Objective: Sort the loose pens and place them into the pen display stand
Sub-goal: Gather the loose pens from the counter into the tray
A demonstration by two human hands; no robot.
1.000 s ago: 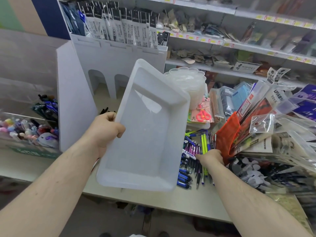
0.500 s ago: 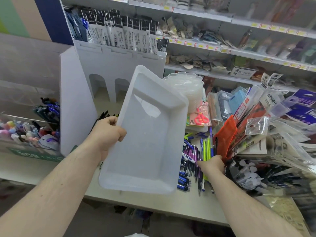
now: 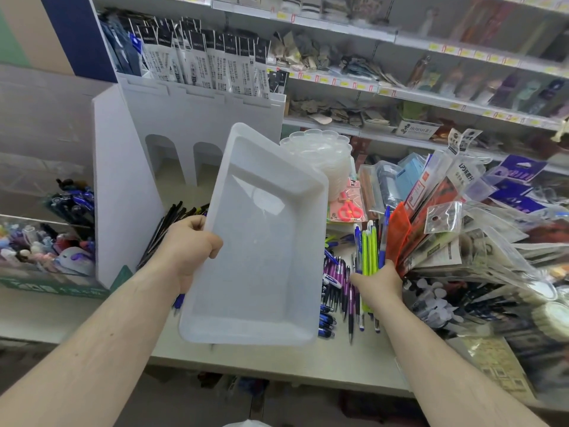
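The left hand (image 3: 187,241) grips the left long edge of a translucent white plastic tray (image 3: 261,241), thumb over the rim and fingers curled beneath. The tray is held clear of the worktop (image 3: 277,362), tilted with its open side toward the camera, and nothing lies in it.

The right hand (image 3: 377,280) is closed around a bunch of pens (image 3: 371,251): yellow-green and blue barrels stand up out of the fist, tips pointing away from the person. The fingers themselves are hidden behind the back of the hand.

Beneath and left of that hand a heap of loose pens (image 3: 337,291) lies on the worktop, purple, blue and black, partly covered by the tray's right edge. A second group of black pens (image 3: 167,224) lies fanned just behind the left hand, at the foot of the white display stand (image 3: 123,186). The stand sits upright at the left rear of the worktop, with arched openings in its front panel and packaged refills (image 3: 197,63) standing in its top row.

Right of the right hand, a slumped stack of packaged stationery (image 3: 455,229) leans across the worktop. A pack containing pink scissors (image 3: 348,209) lies behind the pen heap, next to a stack of clear plastic lids (image 3: 326,158). Store shelves (image 3: 431,100) run along the back.
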